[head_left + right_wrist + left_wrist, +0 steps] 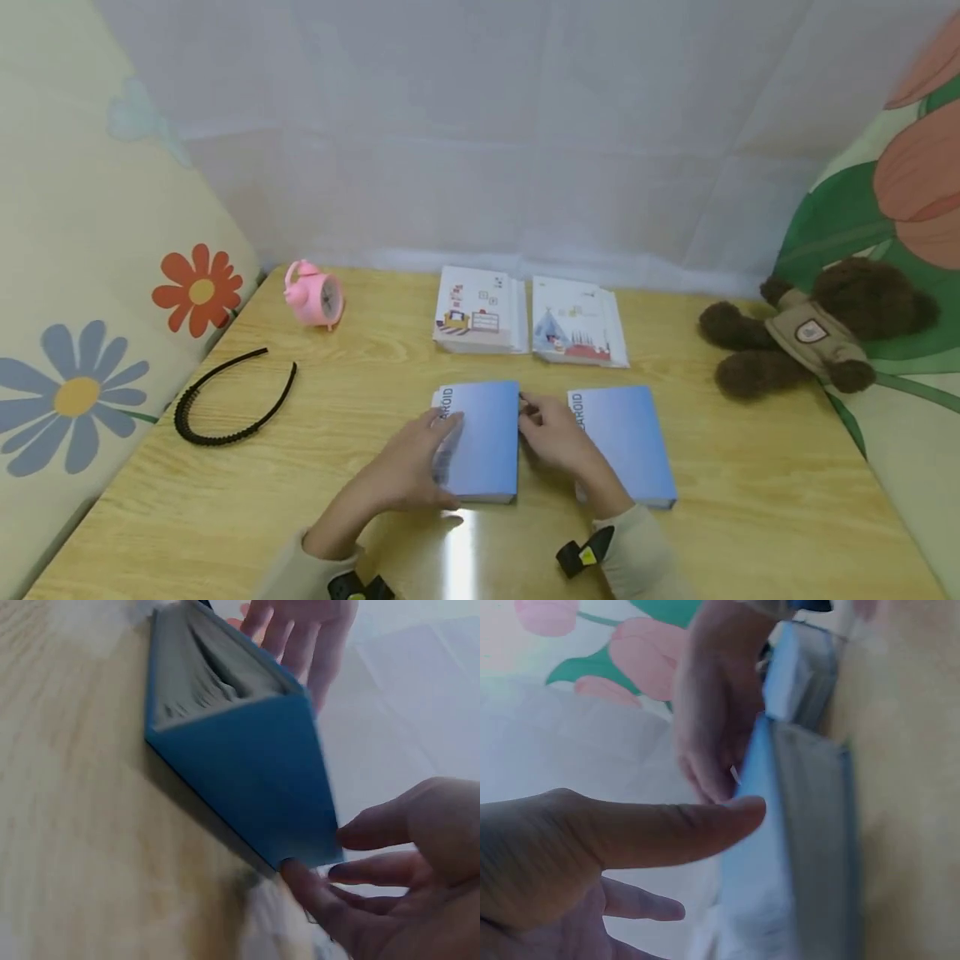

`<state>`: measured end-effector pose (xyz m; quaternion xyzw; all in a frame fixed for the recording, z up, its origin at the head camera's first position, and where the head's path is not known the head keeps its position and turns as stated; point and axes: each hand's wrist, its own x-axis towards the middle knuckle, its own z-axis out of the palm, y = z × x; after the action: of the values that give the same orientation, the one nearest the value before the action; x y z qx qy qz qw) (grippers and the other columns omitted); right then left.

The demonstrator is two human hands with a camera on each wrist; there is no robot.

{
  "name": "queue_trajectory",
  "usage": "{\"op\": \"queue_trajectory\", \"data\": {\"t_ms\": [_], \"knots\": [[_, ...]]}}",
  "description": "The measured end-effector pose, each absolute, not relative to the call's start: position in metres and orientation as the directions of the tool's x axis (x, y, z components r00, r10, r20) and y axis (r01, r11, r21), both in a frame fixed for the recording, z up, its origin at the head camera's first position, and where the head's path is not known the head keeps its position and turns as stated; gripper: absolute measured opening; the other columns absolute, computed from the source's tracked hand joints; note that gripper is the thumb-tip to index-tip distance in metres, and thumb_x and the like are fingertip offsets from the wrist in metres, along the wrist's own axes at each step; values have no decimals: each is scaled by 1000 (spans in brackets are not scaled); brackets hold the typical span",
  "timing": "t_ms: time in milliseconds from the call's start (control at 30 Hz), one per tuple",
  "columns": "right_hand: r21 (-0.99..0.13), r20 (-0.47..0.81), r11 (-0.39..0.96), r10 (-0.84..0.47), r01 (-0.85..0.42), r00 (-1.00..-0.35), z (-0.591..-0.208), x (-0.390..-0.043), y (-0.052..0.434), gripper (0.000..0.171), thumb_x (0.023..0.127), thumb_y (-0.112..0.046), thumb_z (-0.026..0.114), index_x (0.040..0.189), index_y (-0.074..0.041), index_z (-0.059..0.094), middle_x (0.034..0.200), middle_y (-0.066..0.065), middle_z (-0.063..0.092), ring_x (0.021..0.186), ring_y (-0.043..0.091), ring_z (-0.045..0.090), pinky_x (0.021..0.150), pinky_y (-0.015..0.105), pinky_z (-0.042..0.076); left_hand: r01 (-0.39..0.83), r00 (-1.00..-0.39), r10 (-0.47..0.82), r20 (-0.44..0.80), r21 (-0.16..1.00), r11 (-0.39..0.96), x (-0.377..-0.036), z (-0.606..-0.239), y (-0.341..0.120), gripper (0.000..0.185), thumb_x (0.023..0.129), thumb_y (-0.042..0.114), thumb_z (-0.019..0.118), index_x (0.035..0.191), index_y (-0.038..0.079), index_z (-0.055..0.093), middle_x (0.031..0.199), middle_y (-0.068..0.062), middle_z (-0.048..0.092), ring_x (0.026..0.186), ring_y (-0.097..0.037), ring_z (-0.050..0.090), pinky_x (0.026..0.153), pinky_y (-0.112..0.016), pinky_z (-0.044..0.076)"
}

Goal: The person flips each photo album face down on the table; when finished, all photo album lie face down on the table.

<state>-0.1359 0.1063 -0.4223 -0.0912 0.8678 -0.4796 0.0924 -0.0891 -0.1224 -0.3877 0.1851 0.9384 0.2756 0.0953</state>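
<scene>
Your left hand (pixel 408 467) lies flat-fingered on the left edge of a light blue hardcover book (pixel 483 442) at mid-worktop; grip released, nothing pinched. Your right hand (pixel 558 437) touches that book's right edge with straight fingers (pixel 360 832), grip also released. A second light blue book (pixel 626 442) lies just beside it on the right, partly under your right wrist. Behind them sit two stacks of white illustrated cards (pixel 480 321) (pixel 577 333). A pink alarm clock (pixel 315 293) and a black toothed headband (pixel 228 400) lie left on the wooden worktop (pixel 750 517); a brown teddy bear (pixel 810 329) lies right.
</scene>
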Motion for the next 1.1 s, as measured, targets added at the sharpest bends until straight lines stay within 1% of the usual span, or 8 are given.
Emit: {"op": "queue_trajectory", "data": {"t_ms": [133, 400, 533, 667, 733, 867, 967, 1100], "knots": [[-885, 8, 461, -125, -65, -992, -397, -152, 131, 50, 95, -10, 59, 144, -1, 49, 116, 20, 63, 95, 31, 65, 74, 39, 58, 351, -887, 457, -65, 549, 759, -114, -357, -120, 102, 73, 32, 88, 153, 3, 33, 154, -33, 26, 136, -55, 30, 107, -69, 30], [-712, 84, 699, -12, -69, -996, -356, -248, 195, 52, 100, -21, 51, 148, -2, 43, 136, 31, 51, 113, 42, 58, 94, 54, 50, 429, -853, 517, -73, 466, 774, -194, -328, -66, 96, 86, 40, 76, 154, -4, 25, 157, -30, 23, 143, -46, 26, 114, -60, 27], [-638, 99, 770, 61, -17, -993, -367, -286, 214, 45, 99, -17, 50, 141, 1, 51, 133, 29, 55, 114, 41, 58, 96, 53, 49, 399, -853, 500, -150, 430, 810, -240, -351, -34, 81, 87, 38, 75, 144, -7, 40, 146, -29, 41, 134, -41, 41, 113, -51, 35], [-607, 8, 794, 44, 30, -999, -382, -304, 223, 54, 100, -27, 51, 144, 4, 45, 142, 31, 47, 130, 45, 45, 109, 55, 37, 337, -859, 485, -167, 529, 779, -269, -384, -11, 63, 80, 30, 83, 127, -1, 56, 117, -16, 60, 105, -30, 58, 95, -41, 51], [-604, -75, 795, 14, 56, -997, -388, -309, 226, 66, 101, -35, 50, 150, 6, 33, 150, 32, 35, 138, 46, 33, 115, 55, 27, 290, -867, 466, -176, 582, 760, -274, -396, -2, 70, 75, 27, 87, 129, -1, 53, 117, -15, 60, 104, -29, 58, 94, -40, 51], [-605, -236, 790, -59, 99, -970, -399, -313, 233, 80, 102, -44, 46, 156, 5, 12, 159, 30, 16, 146, 46, 15, 119, 57, 13, 231, -884, 427, -189, 618, 752, -276, -413, 16, 103, 73, 22, 89, 148, -11, 27, 144, -27, 43, 131, -37, 45, 113, -42, 36], [-579, -279, 813, -120, 68, -953, -406, -317, 233, 78, 103, -43, 44, 156, 5, 12, 160, 28, 16, 146, 45, 14, 119, 57, 10, 205, -901, 394, -182, 623, 755, -274, -419, 24, 116, 72, 17, 89, 152, -13, 11, 156, -29, 25, 144, -39, 28, 119, -41, 22], [-546, -245, 838, -164, -4, -955, -410, -322, 225, 74, 103, -38, 46, 154, 8, 18, 157, 30, 22, 145, 46, 18, 119, 56, 10, 160, -929, 335, -155, 649, 744, -273, -421, 21, 117, 71, 11, 88, 153, -11, 8, 159, -27, 21, 146, -37, 24, 120, -40, 19]]}}
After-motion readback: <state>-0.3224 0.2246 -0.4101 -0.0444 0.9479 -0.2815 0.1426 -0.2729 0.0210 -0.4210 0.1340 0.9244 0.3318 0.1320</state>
